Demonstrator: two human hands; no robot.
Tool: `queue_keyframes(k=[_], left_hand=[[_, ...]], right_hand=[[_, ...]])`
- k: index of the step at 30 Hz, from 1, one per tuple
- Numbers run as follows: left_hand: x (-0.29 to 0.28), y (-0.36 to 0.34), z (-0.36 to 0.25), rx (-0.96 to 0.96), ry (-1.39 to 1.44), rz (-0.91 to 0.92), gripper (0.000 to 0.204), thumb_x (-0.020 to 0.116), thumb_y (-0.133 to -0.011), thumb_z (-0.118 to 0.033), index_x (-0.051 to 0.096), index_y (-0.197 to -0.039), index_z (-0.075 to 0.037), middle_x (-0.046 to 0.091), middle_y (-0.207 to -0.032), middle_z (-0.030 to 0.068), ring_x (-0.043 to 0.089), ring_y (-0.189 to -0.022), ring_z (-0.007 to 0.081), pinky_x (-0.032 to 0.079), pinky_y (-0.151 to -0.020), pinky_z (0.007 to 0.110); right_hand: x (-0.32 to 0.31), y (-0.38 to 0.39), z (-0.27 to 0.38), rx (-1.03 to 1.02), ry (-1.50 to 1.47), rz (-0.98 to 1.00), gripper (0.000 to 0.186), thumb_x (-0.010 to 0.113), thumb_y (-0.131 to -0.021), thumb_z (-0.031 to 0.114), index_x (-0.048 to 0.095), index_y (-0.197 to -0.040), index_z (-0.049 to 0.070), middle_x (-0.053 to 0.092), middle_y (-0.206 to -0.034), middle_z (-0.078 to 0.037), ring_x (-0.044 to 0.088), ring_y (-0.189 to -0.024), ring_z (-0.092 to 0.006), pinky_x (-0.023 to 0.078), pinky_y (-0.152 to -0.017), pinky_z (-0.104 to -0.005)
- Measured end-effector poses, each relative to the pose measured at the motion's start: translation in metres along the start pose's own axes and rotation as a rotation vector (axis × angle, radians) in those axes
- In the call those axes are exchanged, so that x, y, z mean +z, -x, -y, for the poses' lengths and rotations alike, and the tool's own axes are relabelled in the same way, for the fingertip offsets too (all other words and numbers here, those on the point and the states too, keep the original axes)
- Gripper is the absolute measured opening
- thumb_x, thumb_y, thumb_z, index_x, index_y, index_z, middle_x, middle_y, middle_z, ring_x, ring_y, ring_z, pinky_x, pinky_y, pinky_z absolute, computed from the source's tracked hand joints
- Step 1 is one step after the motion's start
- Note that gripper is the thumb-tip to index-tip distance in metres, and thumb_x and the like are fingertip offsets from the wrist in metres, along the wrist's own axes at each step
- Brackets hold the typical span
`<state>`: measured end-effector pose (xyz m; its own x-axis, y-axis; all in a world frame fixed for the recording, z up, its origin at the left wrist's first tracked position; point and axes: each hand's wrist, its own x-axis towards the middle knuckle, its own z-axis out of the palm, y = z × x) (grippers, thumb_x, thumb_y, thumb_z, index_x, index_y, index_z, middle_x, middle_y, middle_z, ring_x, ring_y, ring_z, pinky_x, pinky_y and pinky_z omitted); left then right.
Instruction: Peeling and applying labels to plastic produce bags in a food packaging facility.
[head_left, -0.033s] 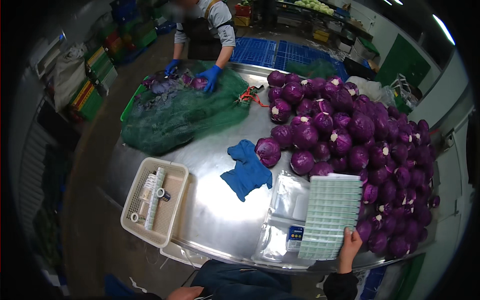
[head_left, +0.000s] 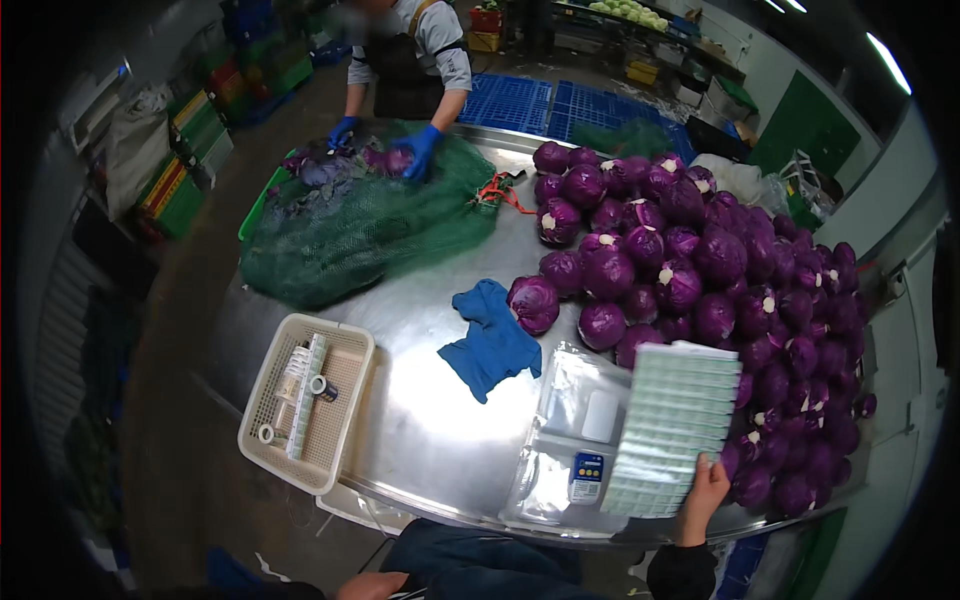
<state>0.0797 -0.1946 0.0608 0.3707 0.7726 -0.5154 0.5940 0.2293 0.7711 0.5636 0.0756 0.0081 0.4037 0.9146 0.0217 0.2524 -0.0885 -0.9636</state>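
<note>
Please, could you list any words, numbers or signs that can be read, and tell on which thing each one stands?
No text is clear enough to quote.
Blue-and-white label: print too small.
Green-and-white sheets in the right hand: rows blurred.
Co-worker's sleeve: any mark unreadable.
Banded crate: markings blurred.

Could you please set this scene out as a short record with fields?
Right hand: gripping green-and-white sheets near their lower right edge
Left hand: at the lower picture edge, partly cut off; grip unclear
Beside sheets: clear plastic packaging; purple cabbages
Metal table: crumpled blue item mid-surface
Lower left: pale basket containing rolls
Across: co-worker's gloved hands at green netting
</note>
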Motion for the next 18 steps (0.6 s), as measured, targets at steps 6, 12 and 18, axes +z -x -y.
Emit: queue_keyframes(k=[6, 12, 18], left_hand=[[-0.077, -0.091, 0.003, -0.038, 0.275, 0.95, 0.057, 0.074, -0.09, -0.017, 0.048, -0.14, -0.006, 0.065, -0.118, 0.0105, 0.058, -0.105, 0.014, 0.048, -0.092, 0.032], [-0.169, -0.214, -0.021, 0.007, 0.459, -0.092, 0.031, 0.073, -0.092, -0.019, 0.065, -0.116, -0.001, 0.066, -0.093, -0.0014, 0.056, -0.083, 0.0069, 0.047, -0.075, 0.025], [-0.232, -0.404, -0.031, 0.304, 0.537, -0.537, 0.017, 0.07, -0.094, -0.019, 0.067, -0.103, -0.004, 0.062, -0.081, -0.0028, 0.054, -0.068, 0.006, 0.044, -0.061, 0.023]], right_hand=[[-0.04, -0.042, 0.048, -0.04, -0.223, -0.361, 0.023, 0.057, -0.103, 0.022, 0.06, -0.099, -0.001, 0.064, -0.088, -0.002, 0.055, -0.08, -0.0095, 0.045, -0.074, -0.0265], [-0.071, -0.061, 0.008, -0.089, -0.003, -0.184, 0.025, 0.056, -0.102, 0.019, 0.059, -0.088, -0.002, 0.061, -0.086, -0.001, 0.05, -0.077, -0.0087, 0.043, -0.072, -0.0259], [-0.043, -0.088, 0.048, -0.086, -0.094, -0.336, 0.025, 0.058, -0.102, 0.019, 0.056, -0.086, 0.001, 0.06, -0.081, 0.001, 0.052, -0.074, -0.0073, 0.042, -0.068, -0.0254]])
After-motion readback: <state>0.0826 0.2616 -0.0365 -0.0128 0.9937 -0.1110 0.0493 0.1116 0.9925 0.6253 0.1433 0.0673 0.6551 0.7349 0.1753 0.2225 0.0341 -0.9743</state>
